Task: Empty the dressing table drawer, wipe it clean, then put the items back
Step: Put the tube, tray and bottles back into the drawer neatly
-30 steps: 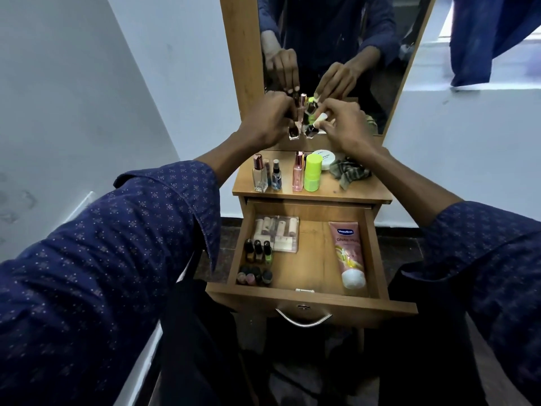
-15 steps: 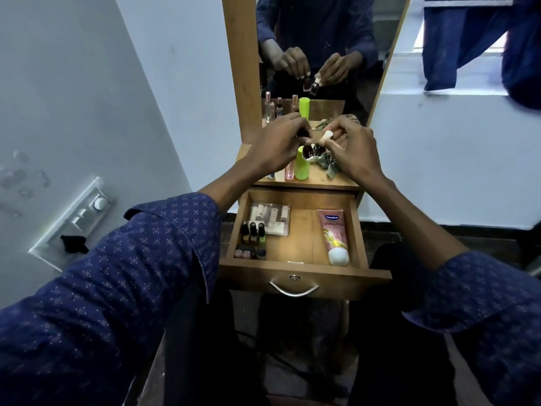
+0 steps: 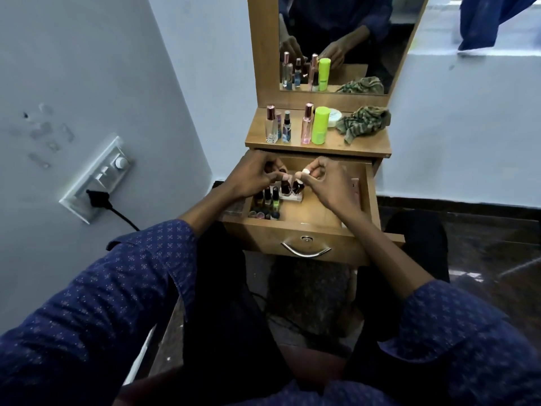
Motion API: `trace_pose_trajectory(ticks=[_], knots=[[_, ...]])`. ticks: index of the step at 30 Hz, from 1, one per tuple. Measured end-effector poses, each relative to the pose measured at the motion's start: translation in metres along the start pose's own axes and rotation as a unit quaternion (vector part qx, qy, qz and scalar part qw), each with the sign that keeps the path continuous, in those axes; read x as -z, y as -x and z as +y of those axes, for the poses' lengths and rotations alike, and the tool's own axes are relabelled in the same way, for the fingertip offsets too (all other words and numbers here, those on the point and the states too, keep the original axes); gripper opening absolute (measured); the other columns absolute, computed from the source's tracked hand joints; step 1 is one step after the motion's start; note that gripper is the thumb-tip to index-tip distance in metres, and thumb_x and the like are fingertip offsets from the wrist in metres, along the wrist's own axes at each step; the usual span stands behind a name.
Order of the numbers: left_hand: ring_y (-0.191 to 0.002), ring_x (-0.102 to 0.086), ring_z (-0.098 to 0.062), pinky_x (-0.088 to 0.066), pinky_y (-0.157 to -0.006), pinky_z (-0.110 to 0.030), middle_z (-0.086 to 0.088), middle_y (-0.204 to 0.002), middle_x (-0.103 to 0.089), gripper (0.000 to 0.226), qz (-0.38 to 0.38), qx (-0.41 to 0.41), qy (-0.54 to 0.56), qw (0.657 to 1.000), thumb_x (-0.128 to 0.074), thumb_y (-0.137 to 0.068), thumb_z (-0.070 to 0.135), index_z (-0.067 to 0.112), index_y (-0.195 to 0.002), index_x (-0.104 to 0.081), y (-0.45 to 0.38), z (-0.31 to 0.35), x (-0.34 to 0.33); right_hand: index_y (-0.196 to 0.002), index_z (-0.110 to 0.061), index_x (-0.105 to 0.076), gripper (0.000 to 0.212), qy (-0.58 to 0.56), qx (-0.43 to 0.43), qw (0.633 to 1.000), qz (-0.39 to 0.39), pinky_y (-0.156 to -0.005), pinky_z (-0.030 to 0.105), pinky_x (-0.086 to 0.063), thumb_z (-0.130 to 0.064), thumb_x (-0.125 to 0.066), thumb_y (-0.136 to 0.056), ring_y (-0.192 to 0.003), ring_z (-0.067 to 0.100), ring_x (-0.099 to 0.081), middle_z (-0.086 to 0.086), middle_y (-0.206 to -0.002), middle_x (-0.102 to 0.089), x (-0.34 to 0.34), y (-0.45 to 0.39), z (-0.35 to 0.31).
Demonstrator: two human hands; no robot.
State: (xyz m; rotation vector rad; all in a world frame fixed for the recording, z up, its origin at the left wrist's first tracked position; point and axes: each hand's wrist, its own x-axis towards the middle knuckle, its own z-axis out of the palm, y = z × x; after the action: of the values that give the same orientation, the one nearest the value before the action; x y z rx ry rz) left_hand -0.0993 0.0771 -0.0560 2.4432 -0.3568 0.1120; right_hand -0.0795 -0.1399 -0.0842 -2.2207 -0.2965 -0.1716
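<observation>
A pale blue-grey room corner with a narrow wooden dressing table (image 3: 319, 143) against the wall, a mirror (image 3: 345, 39) rising above its top. On the top stand a clear perfume bottle (image 3: 271, 124), a small dark spray bottle (image 3: 286, 126), a pink bottle (image 3: 307, 123) and a lime green bottle (image 3: 320, 125), with a white jar (image 3: 333, 118) behind them and a crumpled green cloth (image 3: 363, 122) to the right. Below, the drawer (image 3: 304, 240) is pulled open. Both hands are over it. The left hand (image 3: 251, 177) is curled, its fingertips pinching the cap of a small dark bottle (image 3: 285, 186). The right hand (image 3: 328, 183) is curled too, pinching the white cap of a second dark bottle (image 3: 298, 186) just beside the first. Both bottles hang above a small clear packet (image 3: 292, 197) on the drawer floor. At the drawer's left side stand rows of nail polish bottles (image 3: 268, 202). On the left wall is a switch plate (image 3: 98, 178) with a black plug (image 3: 98, 199) in it.
</observation>
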Motion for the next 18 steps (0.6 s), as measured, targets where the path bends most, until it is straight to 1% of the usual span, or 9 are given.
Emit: trace_pose_trajectory(ticks=[2,4,6,8,9,12,15,16,18], knots=[[-0.075,-0.07,-0.01,-0.057,-0.069,-0.034,0.005,-0.084,-0.077,0.012,0.008,0.015,0.001,1.0,-0.085,-0.088,0.027,0.017,-0.094,-0.081,0.009,-0.009,0.003,-0.079,-0.031,-0.066,0.024,0.006,-0.016,1.0,-0.011,-0.065,0.04,-0.059,-0.049,-0.08,-0.081,-0.068,0.008,-0.067,-0.01,-0.072,-0.069,-0.012,0.006,-0.002],[-0.075,-0.071,-0.011,-0.059,-0.071,-0.038,0.006,-0.085,-0.078,0.016,0.015,0.03,-0.007,0.999,-0.087,-0.086,0.03,0.017,-0.093,-0.082,0.018,-0.018,0.006,-0.075,-0.034,-0.063,0.024,0.01,-0.028,0.999,-0.014,-0.065,0.04,-0.06,-0.053,-0.078,-0.079,-0.067,0.008,-0.069,-0.012,-0.07,-0.071,-0.024,0.01,-0.005],[-0.075,-0.072,-0.011,-0.059,-0.072,-0.041,0.006,-0.084,-0.078,0.018,0.016,0.042,-0.01,0.999,-0.088,-0.085,0.033,0.017,-0.092,-0.082,0.025,-0.026,0.008,-0.076,-0.03,-0.066,0.025,0.024,-0.044,0.999,-0.013,-0.064,0.031,-0.058,-0.049,-0.081,-0.081,-0.069,0.007,-0.07,-0.01,-0.071,-0.073,-0.031,0.014,-0.011],[-0.075,-0.072,-0.012,-0.059,-0.072,-0.042,0.006,-0.085,-0.078,0.018,0.018,0.051,-0.009,0.999,-0.088,-0.084,0.033,0.018,-0.092,-0.082,0.029,-0.033,0.008,-0.077,-0.026,-0.07,0.025,0.036,-0.059,0.997,-0.015,-0.061,0.024,-0.05,-0.047,-0.083,-0.082,-0.07,0.007,-0.069,-0.007,-0.072,-0.074,-0.037,0.018,-0.015],[-0.075,-0.072,-0.013,-0.059,-0.072,-0.043,0.006,-0.085,-0.078,0.018,0.021,0.054,-0.01,0.998,-0.089,-0.084,0.033,0.018,-0.092,-0.082,0.031,-0.035,0.008,-0.078,-0.024,-0.071,0.026,0.039,-0.064,0.997,-0.018,-0.061,0.025,-0.05,-0.047,-0.083,-0.082,-0.069,0.008,-0.069,-0.007,-0.071,-0.074,-0.04,0.019,-0.017],[-0.076,-0.071,-0.013,-0.058,-0.072,-0.04,0.006,-0.086,-0.078,0.018,0.028,0.065,-0.015,0.997,-0.089,-0.084,0.033,0.018,-0.092,-0.082,0.033,-0.04,0.006,-0.075,-0.023,-0.068,0.028,0.012,-0.079,0.996,-0.028,-0.062,0.034,-0.056,-0.046,-0.084,-0.08,-0.068,0.01,-0.07,-0.007,-0.068,-0.073,-0.051,0.021,-0.016],[-0.078,-0.07,-0.009,-0.056,-0.071,-0.034,0.006,-0.087,-0.078,0.018,0.019,0.071,-0.023,0.997,-0.089,-0.084,0.032,0.018,-0.094,-0.082,0.034,-0.045,0.005,-0.076,-0.023,-0.068,0.026,0.018,-0.089,0.995,-0.031,-0.057,0.028,-0.048,-0.044,-0.085,-0.081,-0.069,0.011,-0.069,-0.008,-0.067,-0.071,-0.057,0.022,-0.017],[-0.079,-0.07,-0.009,-0.056,-0.073,-0.034,0.006,-0.088,-0.078,0.019,0.016,0.072,-0.025,0.997,-0.089,-0.084,0.032,0.018,-0.094,-0.082,0.034,-0.047,0.004,-0.077,-0.023,-0.069,0.026,0.017,-0.09,0.995,-0.033,-0.057,0.027,-0.048,-0.043,-0.084,-0.081,-0.069,0.01,-0.069,-0.008,-0.067,-0.071,-0.058,0.023,-0.017],[-0.08,-0.071,-0.01,-0.059,-0.077,-0.037,0.006,-0.088,-0.078,0.019,0.012,0.076,-0.032,0.997,-0.089,-0.084,0.034,0.019,-0.094,-0.081,0.034,-0.05,0.003,-0.077,-0.023,-0.07,0.026,0.017,-0.092,0.995,-0.034,-0.062,0.029,-0.054,-0.044,-0.084,-0.081,-0.068,0.009,-0.069,-0.008,-0.065,-0.071,-0.062,0.023,-0.016]])
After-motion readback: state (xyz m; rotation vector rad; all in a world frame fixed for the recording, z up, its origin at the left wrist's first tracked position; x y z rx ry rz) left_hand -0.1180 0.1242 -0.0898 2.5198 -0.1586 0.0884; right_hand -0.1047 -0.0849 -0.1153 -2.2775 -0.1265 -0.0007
